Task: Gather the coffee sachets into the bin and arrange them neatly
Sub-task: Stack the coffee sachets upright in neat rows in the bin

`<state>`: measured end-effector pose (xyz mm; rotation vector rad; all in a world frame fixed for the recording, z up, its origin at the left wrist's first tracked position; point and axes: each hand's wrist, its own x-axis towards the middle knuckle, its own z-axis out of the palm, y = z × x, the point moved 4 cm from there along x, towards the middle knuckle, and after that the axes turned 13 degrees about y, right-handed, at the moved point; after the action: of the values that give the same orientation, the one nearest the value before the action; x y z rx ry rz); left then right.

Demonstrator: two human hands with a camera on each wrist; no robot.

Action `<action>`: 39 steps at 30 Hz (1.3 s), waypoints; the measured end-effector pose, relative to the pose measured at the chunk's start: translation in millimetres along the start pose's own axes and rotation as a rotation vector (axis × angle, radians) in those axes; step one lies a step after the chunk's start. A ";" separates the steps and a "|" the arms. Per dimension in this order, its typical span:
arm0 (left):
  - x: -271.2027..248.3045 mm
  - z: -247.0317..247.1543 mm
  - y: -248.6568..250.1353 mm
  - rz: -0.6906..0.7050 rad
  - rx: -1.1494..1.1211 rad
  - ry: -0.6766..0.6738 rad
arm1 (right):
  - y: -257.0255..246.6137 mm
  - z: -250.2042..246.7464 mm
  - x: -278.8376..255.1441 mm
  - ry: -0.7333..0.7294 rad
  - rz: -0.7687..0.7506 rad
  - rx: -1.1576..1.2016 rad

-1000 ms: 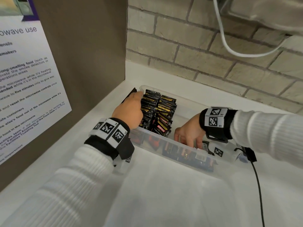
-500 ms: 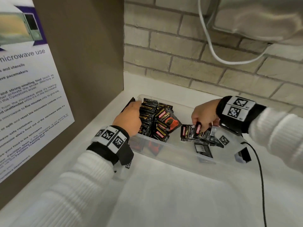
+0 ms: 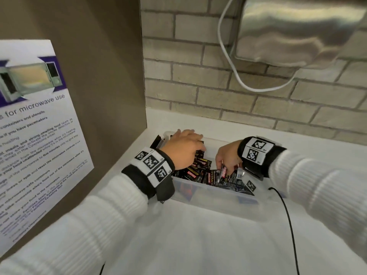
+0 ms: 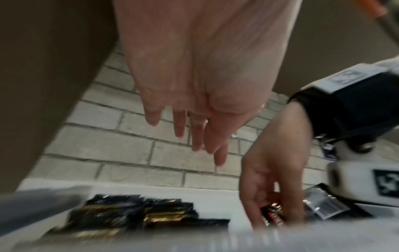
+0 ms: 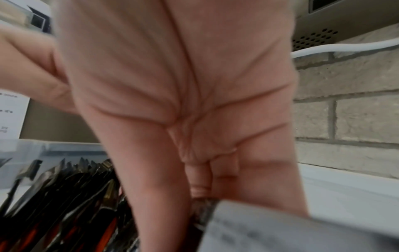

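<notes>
Inside, glossy black coffee sachets (image 3: 200,171) crowd the clear bin (image 3: 218,197); left hand (image 3: 184,148) hovers at ten o'clock, fingers straight, right hand (image 3: 228,157) pinches sachets.

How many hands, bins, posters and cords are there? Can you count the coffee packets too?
Hands: 2, the left hand and the right hand, which pinches some sachets
Bin: 1
Poster: 1
Cords: 2, a white cord and a black cord
Sachets: too many, overlapping, to count
Total: 6, without the sachets
</notes>
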<state>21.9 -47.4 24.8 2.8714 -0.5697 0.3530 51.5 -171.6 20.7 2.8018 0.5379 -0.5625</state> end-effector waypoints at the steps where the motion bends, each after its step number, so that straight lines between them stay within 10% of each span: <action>1: 3.4 -0.7 6.3 0.029 0.025 -0.073 | 1.1 2.4 5.0 0.000 -0.010 -0.005; 12: -1.4 3.1 -21.0 -0.239 -0.240 -0.042 | 44.2 -29.8 -6.5 0.341 0.088 0.040; 17: -12.0 -21.4 -5.8 -0.448 -0.979 0.211 | 40.6 -59.3 -42.0 0.645 0.037 0.957; 21: -27.7 -8.2 17.6 -0.473 -1.451 -0.026 | 11.6 -51.6 -60.2 0.631 -0.085 1.590; 28: -47.2 11.5 24.0 -0.647 -1.590 0.054 | -7.6 -10.1 -45.9 1.041 0.141 1.556; 39: -45.7 4.4 -1.9 -0.692 -1.689 0.267 | -24.4 25.9 -36.1 0.916 0.032 1.746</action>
<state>-17.6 -30.7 8.1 1.1884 0.2082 0.0307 2.4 -168.2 8.5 4.6406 -0.0553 0.8764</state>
